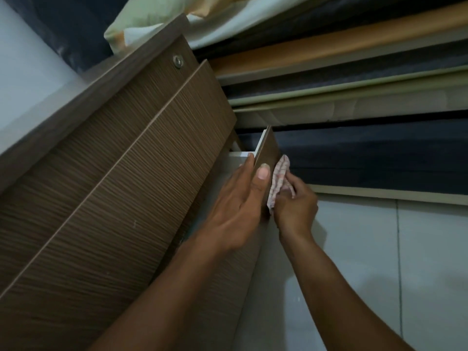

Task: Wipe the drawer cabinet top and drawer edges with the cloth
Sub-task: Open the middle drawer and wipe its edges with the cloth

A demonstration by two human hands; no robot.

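Wiping the front panel of a pulled-out drawer (267, 150).
The left hand (235, 198) clasps the panel's top edge, thumb on the outer face; the right hand (296, 203) grips the checked cloth (279, 181), pressed against that face beside the bed (354, 72).

One drawer cabinet (106, 153) showing three drawer fronts, one pulled-out drawer (266, 148), one round lock (178, 61), one cloth (279, 182), two hands: left hand (238, 206), right hand (296, 206).
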